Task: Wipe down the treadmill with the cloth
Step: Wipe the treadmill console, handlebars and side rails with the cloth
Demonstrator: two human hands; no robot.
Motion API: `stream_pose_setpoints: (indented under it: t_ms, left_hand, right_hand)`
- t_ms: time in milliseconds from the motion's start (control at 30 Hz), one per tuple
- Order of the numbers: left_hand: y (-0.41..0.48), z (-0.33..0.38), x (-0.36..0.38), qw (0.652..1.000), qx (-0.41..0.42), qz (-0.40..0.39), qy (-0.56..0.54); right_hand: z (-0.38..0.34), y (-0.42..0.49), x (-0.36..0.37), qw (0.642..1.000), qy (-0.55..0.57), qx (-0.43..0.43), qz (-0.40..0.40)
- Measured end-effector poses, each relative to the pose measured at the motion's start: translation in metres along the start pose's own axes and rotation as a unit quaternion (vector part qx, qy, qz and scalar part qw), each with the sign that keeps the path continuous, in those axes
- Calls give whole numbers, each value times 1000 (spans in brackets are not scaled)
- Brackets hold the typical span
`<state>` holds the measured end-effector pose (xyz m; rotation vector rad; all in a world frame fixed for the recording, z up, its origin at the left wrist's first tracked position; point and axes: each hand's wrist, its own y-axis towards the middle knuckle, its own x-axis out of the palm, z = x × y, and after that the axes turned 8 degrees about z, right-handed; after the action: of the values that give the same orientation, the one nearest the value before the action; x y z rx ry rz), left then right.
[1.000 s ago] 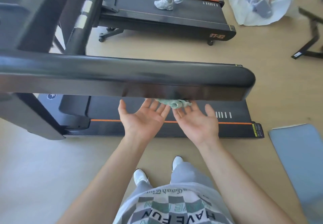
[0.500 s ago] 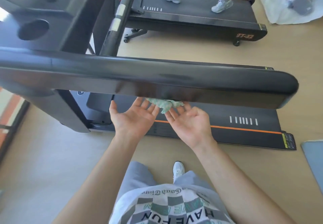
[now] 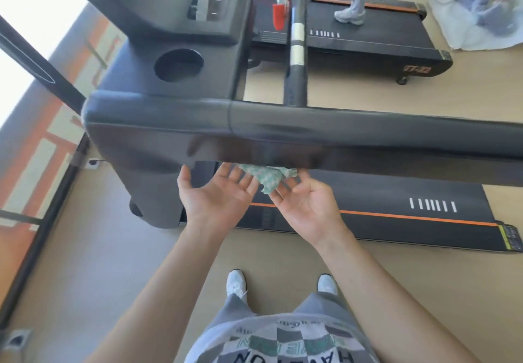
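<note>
— Their hands?
— Palms up, the left hand (image 3: 218,197) and right hand (image 3: 310,210) spread their fingers, tips beneath the crumpled green-and-white cloth (image 3: 267,177).
— The cloth?
— Bunched above the fingertips, against the underside of the glossy black treadmill handrail (image 3: 353,143).

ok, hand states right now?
Left hand: open, palm up, fingertips at the cloth.
Right hand: open, fingers pushing cloth up under the handrail.

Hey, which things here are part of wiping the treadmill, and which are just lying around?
For the job:
cloth, held up against the underside of the treadmill's handrail
left hand and right hand beneath it, palms up

Just lying about:
second treadmill, with a person walking on it
crumpled sheet on the floor behind
</note>
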<state>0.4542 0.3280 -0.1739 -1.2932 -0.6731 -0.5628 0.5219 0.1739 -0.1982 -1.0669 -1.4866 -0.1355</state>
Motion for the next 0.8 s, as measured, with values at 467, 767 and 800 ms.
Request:
stream_pose_setpoints:
  t_ms: [467, 767, 800]
  left_hand:
    - [-6, 65, -21, 999, -29, 10, -17]
    - [2, 27, -10, 997, -70, -3, 13]
    - [5, 17, -10, 997, -70, 2, 17]
  right_hand:
    - [83, 27, 47, 998, -28, -27, 56]
    - [40, 10, 15, 995, 33, -74, 63]
    - [32, 8, 9, 994, 34, -80, 63]
